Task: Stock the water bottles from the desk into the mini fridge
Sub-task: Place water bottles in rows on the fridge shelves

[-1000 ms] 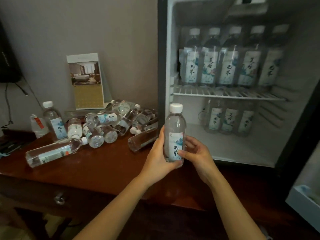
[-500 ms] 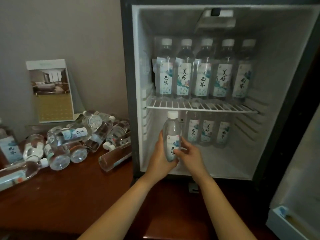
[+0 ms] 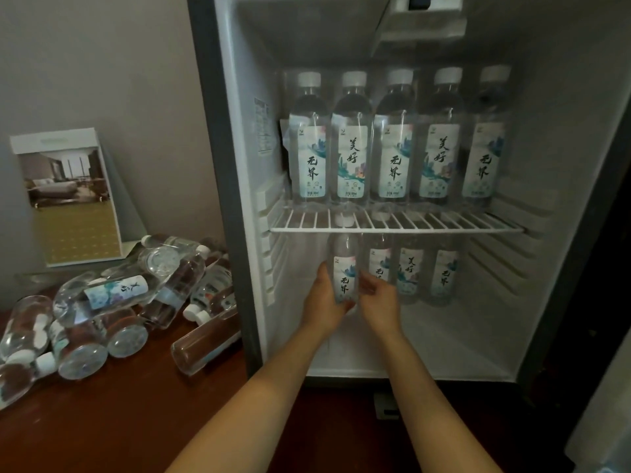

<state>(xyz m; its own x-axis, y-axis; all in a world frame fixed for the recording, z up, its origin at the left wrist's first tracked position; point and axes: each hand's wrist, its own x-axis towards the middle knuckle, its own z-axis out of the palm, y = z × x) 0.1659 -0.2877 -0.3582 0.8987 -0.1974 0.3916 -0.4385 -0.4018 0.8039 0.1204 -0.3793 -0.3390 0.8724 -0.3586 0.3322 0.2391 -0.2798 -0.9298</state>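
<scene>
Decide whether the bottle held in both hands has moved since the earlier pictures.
Yes. The held bottle has gone into the mini fridge: earlier it was outside its opening; now its cap sits under the wire shelf, beside the lower row.

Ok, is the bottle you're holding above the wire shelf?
No: the held bottle is below the wire shelf, beside three standing bottles, with the left hand and right hand both on it.
</scene>
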